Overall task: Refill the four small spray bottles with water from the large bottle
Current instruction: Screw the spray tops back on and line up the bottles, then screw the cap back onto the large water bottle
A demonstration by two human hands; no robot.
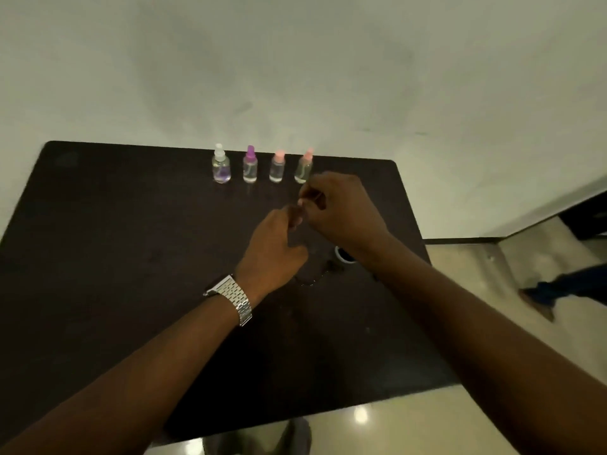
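Standing in a row along the far edge of the dark brown rectangular table were four small clear plastic sprayers: a white-topped spray bottle, a purple-topped spray bottle, an inner pink-topped spray bottle and an end pink-topped spray bottle. The left hand and the right hand met just before the end one. Their fingers were curled, possibly pinching something, though blur left me unable to tell. A silver link wristwatch circled the left wrist.

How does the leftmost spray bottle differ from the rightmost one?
The leftmost spray bottle has a white cap; the rightmost spray bottle has a pink one. The leftmost stands apart from the right hand; the rightmost sits just behind it. Both are clear, capped, on the dark table.
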